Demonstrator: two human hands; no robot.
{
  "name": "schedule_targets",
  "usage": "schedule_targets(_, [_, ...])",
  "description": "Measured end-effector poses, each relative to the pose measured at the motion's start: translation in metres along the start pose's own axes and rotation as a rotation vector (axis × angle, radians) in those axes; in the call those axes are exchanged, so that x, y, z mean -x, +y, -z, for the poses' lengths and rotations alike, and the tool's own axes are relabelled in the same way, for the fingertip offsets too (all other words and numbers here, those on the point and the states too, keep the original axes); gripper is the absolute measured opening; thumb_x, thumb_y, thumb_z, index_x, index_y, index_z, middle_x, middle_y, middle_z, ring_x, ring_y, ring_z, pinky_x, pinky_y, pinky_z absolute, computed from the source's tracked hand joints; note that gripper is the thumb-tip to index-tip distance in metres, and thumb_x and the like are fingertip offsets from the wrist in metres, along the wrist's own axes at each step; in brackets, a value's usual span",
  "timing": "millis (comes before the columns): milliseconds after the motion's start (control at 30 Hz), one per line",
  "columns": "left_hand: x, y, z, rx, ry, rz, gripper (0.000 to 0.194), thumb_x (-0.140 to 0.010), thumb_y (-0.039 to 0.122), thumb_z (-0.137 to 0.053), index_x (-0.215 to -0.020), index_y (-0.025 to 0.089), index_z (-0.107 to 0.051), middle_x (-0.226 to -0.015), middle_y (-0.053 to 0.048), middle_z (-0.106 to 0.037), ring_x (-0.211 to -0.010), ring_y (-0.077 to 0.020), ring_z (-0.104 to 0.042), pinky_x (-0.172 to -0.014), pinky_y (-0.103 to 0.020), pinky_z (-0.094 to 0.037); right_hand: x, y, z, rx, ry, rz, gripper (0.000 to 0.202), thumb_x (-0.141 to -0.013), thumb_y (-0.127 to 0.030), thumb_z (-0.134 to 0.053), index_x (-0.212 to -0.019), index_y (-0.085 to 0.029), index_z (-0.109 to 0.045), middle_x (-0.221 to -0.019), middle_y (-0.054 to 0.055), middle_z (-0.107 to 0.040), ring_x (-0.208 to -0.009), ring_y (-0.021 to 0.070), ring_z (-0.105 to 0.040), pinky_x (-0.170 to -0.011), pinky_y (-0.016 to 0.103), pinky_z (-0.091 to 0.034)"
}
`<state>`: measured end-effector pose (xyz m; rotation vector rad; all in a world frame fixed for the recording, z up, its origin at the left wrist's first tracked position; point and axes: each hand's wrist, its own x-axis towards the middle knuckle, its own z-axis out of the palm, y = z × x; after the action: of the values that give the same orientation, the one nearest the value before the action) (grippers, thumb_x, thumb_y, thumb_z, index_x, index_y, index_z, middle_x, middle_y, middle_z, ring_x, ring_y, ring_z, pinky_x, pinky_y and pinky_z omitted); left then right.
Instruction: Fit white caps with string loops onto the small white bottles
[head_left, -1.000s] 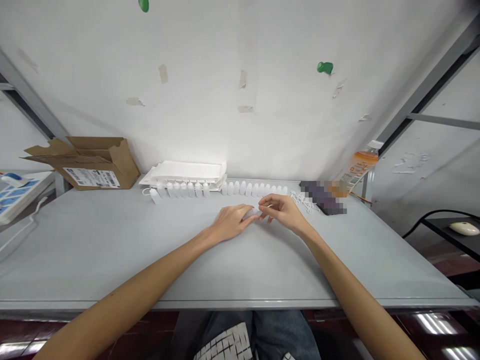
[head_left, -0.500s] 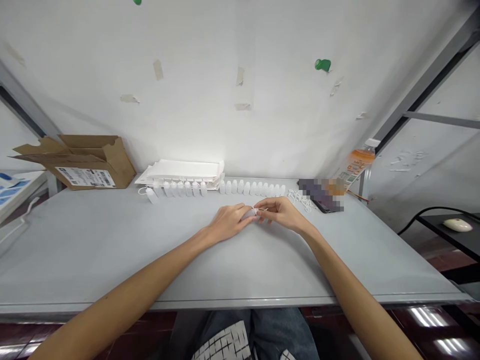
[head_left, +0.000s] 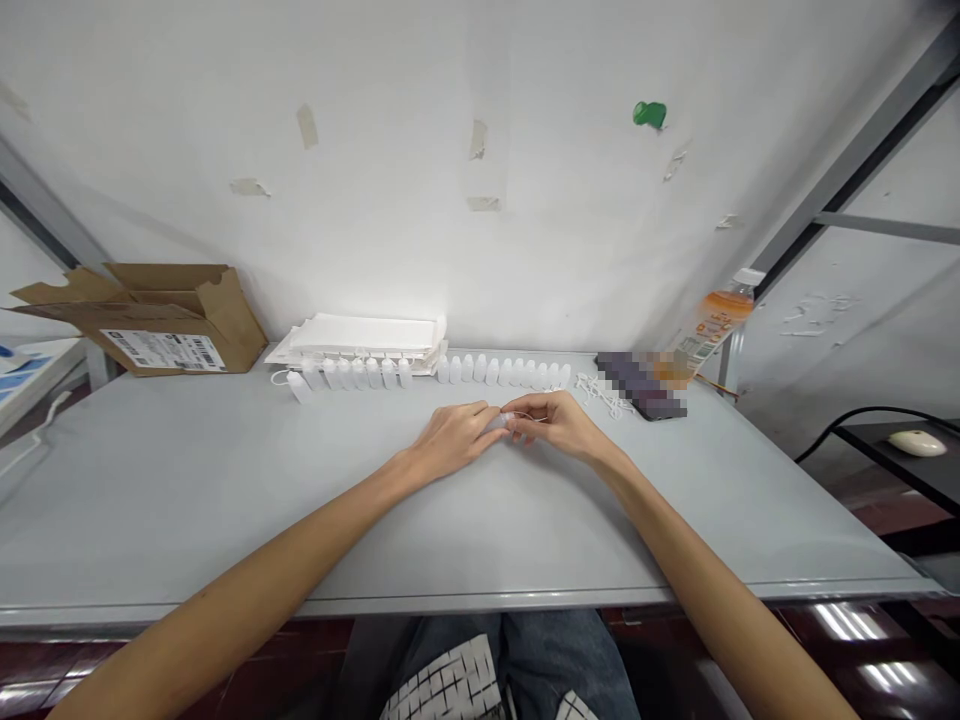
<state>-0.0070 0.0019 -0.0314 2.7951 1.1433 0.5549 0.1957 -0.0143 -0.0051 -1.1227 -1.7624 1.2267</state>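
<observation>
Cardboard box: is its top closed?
No, the cardboard box at the left end of the table has its top flaps standing open.

It looks like a workstation in a workshop or small assembly area: a grey table (head_left: pixel 480 530) with metal uprights, a scuffed, tape-marked wall (head_left: pixel 375 130), and rows of small white bottles (head_left: pixel 502 372) near an open cardboard box (head_left: pixel 180 325).

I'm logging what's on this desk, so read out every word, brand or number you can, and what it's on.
Nothing can be read for certain.
Cardboard box: white label, print too small.
Orange drink bottle: label lettering too blurred.
Small white bottles: no writing can be made out.
</observation>
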Motion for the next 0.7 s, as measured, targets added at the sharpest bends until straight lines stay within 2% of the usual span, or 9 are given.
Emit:
schedule_targets(267, [-0.0012, 0.0029, 0.0049, -0.017, 0.037, -0.002, 0.035, -0.1, 0.042, -0.038, -0.107, 0.019, -0.063, -0.085, -0.004, -0.066, -0.073, -0.0159, -0.062, -0.058, -0.024, -0.036, 0.0027, -0.0066, 0.0021, -0.009, 0.016, 0.028, 0.036, -0.078, -0.044, -0.07, -0.099, -0.015, -0.076, -0.08, 0.008, -0.072, -0.071, 0.0186, -0.066, -0.063, 0.033, -0.058])
schedule_targets(500, [-0.0009, 0.0032, 0.0028, -0.024, 0.046, -0.008, 0.036, -0.099, 0.043, -0.039, -0.106, 0.018, -0.064, -0.084, -0.004, -0.065, -0.072, -0.0156, -0.061, -0.057, -0.024, -0.034, 0.0028, -0.0056, 0.0013, 0.018, 0.041, 0.024, 0.032, -0.078, -0.039, -0.069, -0.096, -0.013, -0.076, -0.071, 0.006, -0.07, -0.067, 0.0189, -0.066, -0.063, 0.034, -0.058])
schedule_targets(700, [0.0003, 0.0023, -0.0001, -0.033, 0.065, -0.03, 0.034, -0.098, 0.042, -0.043, -0.104, 0.017, -0.064, -0.081, -0.004, -0.065, -0.072, -0.0159, -0.06, -0.058, -0.024, -0.034, 0.0011, 0.001, 0.0014, 0.069, 0.023, 0.047, 0.03, -0.08, -0.038, -0.068, -0.096, -0.014, -0.075, -0.073, 0.007, -0.071, -0.068, 0.019, -0.067, -0.063, 0.034, -0.058])
